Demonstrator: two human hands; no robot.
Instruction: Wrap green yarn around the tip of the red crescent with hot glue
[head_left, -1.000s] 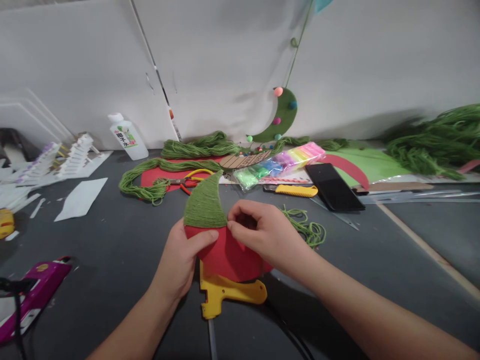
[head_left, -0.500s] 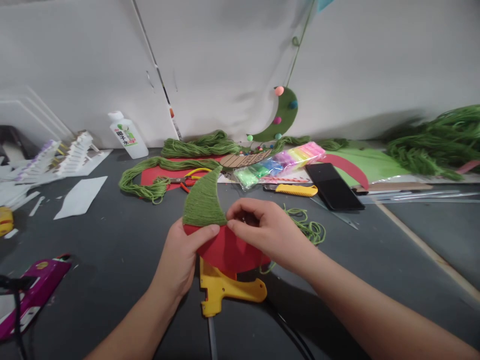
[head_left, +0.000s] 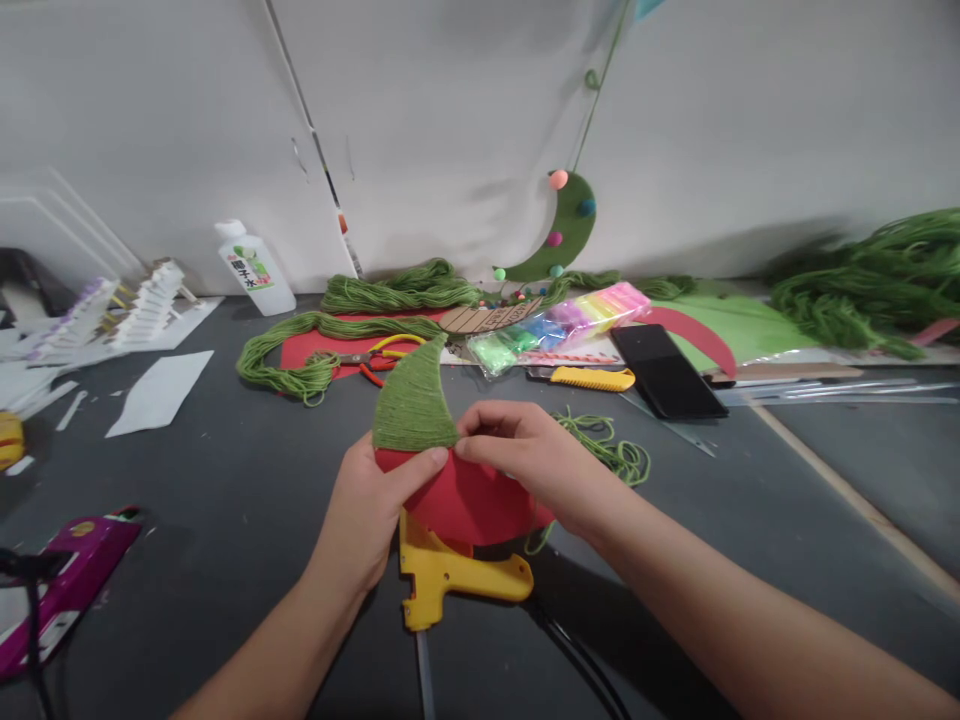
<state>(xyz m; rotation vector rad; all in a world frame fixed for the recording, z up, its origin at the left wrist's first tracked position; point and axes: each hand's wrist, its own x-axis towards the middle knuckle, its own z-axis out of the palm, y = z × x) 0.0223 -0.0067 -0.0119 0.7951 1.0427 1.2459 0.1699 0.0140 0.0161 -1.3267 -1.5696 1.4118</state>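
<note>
My left hand (head_left: 375, 500) grips a curved red card shape (head_left: 480, 510), its thumb lying flat on the front. Green yarn (head_left: 412, 400) is wound in close rows round the pointed upper part of the card, while the lower part is bare red. At the right edge of the winding, the thumb and forefinger of my right hand (head_left: 525, 450) are pinched together on the yarn strand, which the fingers mostly hide. Loose yarn (head_left: 611, 450) lies in loops behind that hand. Below the card a yellow glue gun (head_left: 457, 575) rests on the table.
Behind the hands lie scissors (head_left: 375, 358), a yellow cutter knife (head_left: 592, 379), a black phone (head_left: 664, 370) and a bag of coloured pompoms (head_left: 562, 328). A green crescent with pompoms (head_left: 577, 230) hangs by the wall. A white bottle (head_left: 256, 270) stands at back left.
Both hands and the card have shifted slightly to the right. The right fingers stay pinched at the edge of the winding.
</note>
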